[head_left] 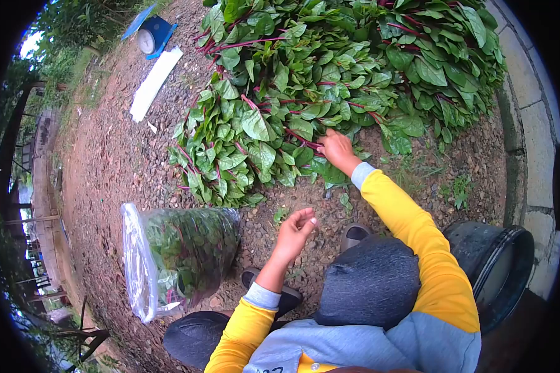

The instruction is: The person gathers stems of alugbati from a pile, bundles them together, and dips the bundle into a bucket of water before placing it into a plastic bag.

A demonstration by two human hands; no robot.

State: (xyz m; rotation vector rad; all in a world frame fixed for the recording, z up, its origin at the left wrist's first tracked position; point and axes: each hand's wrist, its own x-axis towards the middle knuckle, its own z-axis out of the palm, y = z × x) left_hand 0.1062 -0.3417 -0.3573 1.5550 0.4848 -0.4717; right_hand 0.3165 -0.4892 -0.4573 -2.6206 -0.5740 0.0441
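A big heap of leafy greens with purple-red stems, which look like Malabar spinach (330, 74), lies on the ground ahead of me. At its near edge, my right hand (337, 151) has its fingers closed around some red stems; their exact grip is partly hidden. My left hand (295, 233) hovers in front of my knees, fingers loosely curled and thumb apart, with nothing visible in it. To its left, a clear plastic bag (190, 258) packed with greens rests on the gravel, its mouth facing left.
A blue dial scale (155, 38) stands at the upper left, near a long white strip (156, 83). Close on my right is a dark bucket (498, 267). A concrete kerb (535, 149) runs along the right side. The ground (112, 180) is stony soil.
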